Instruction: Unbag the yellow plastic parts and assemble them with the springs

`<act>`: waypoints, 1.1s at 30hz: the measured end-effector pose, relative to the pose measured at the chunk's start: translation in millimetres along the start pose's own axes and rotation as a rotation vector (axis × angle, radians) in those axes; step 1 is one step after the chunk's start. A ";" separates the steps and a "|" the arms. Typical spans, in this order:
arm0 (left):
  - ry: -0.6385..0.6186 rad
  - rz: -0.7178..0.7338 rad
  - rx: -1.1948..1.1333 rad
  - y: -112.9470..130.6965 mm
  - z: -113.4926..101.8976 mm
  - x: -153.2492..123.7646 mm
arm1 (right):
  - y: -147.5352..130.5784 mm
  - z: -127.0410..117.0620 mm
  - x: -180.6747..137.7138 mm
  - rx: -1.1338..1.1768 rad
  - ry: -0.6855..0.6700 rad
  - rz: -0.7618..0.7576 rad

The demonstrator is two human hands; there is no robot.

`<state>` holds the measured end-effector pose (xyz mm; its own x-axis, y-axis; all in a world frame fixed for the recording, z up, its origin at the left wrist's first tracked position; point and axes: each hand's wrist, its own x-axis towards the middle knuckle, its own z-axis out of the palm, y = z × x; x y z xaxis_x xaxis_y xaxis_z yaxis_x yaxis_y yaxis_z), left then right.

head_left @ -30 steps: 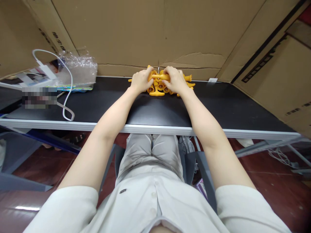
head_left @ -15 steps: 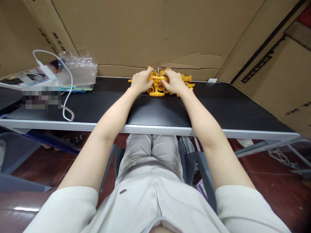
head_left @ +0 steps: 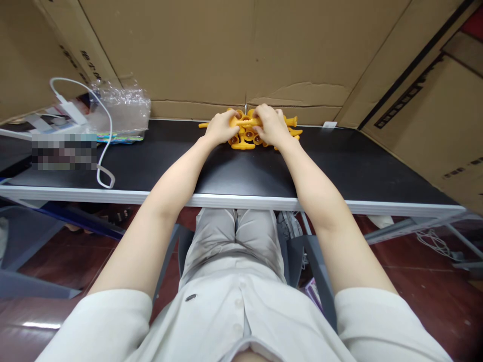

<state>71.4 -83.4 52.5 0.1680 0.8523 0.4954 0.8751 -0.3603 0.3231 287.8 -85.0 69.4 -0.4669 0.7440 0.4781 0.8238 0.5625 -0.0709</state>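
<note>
Both hands are at the far side of the black tabletop, in front of the cardboard. Between them they hold a long, narrow yellow plastic piece (head_left: 248,122) with a bumpy edge, lying crosswise. My left hand (head_left: 220,129) pinches its left end with bent fingers. My right hand (head_left: 272,125) grips the other end, fingers curled over it. Beneath and behind the hands is a heap of similar yellow plastic parts (head_left: 243,146), some with T-shaped ends and others with round, cup-like ends. The hands cover part of this heap, and the exact kind of part cannot be told.
A white cable (head_left: 110,118) loops over the table at left, beside clear plastic wrapping (head_left: 130,108) and flat colourful packets (head_left: 124,137). Cardboard panels (head_left: 211,55) wall in the back and right. A small white tag (head_left: 330,124) lies near the back edge.
The long yellow piece has turned slightly between my hands. My right fingers have shifted their hold, while my left hand has moved only a little. The heap looks almost the same.
</note>
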 end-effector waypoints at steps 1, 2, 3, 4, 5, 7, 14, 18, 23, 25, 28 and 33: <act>-0.004 0.001 -0.011 -0.5 1.3 1.2 | -1.4 -1.0 -0.6 -0.012 -0.003 0.002; -0.009 -0.001 -0.016 -0.1 1.6 1.7 | -2.4 -1.7 -1.0 -0.024 -0.002 0.006; -0.015 -0.004 -0.013 0.9 0.9 1.3 | -2.9 -1.8 -1.1 -0.034 0.000 0.007; -0.021 -0.011 -0.002 2.6 -0.6 0.1 | -2.6 -1.4 -1.0 -0.040 0.003 0.005; -0.026 -0.019 0.016 4.5 -2.8 -1.8 | -1.7 -0.3 -0.8 -0.040 0.007 0.000; -0.032 -0.034 0.060 7.7 -7.3 -6.0 | 1.8 3.4 0.3 -0.024 0.012 -0.011; 0.014 0.011 0.119 2.7 -5.7 -7.5 | 14.5 17.1 5.1 -0.016 -0.073 0.023; 0.003 0.012 0.124 3.6 -4.5 -6.7 | 13.8 14.5 4.8 0.007 -0.040 -0.002; -0.037 -0.044 0.140 11.0 -10.4 -9.8 | 5.5 6.4 0.3 0.033 0.001 0.036; -0.042 -0.055 0.142 10.5 -11.5 -10.0 | 3.8 5.4 -0.7 0.051 0.001 0.042; -0.025 -0.039 0.135 5.5 -10.3 -8.2 | 5.3 7.6 -0.2 0.053 -0.016 0.040; -0.008 -0.049 0.165 -0.3 -9.4 -4.2 | 13.0 14.6 3.2 0.043 -0.023 0.037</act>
<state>66.2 -90.4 57.9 0.1262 0.8704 0.4758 0.9448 -0.2517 0.2098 292.4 -70.1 57.2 -0.4443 0.7722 0.4542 0.8261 0.5493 -0.1257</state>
